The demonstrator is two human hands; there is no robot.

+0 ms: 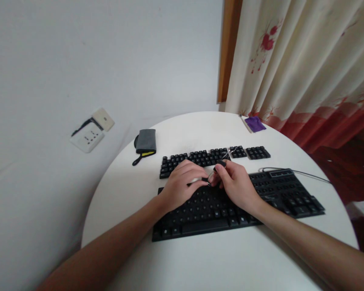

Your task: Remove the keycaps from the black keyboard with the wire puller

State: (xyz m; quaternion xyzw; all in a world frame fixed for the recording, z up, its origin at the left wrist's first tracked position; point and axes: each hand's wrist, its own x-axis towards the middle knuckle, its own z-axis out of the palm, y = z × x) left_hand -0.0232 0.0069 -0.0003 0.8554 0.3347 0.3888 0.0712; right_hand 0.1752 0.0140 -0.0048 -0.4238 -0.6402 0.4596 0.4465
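Note:
A black keyboard (197, 228) lies on the table under my hands, with many keycaps off its upper left part and bare switch stems showing. My right hand (235, 180) is closed round a keycap puller (221, 163) with a black handle, and its thin wires stick out past the fingers. My left hand (182, 182) pinches at the keyboard's upper edge, its fingertips close to those of my right hand. Something small and dark shows at the left fingertips, too hidden to name. Just behind the hands, removed keycaps (200, 157) stand in neat rows.
The white round table (182, 262) meets a wall at the left. A grey cloth pouch (146, 140) lies back left, and a purple cloth (255, 124) back right. Smaller keycap blocks (258, 152) sit behind the keyboard. A cable (309, 174) runs off the right edge.

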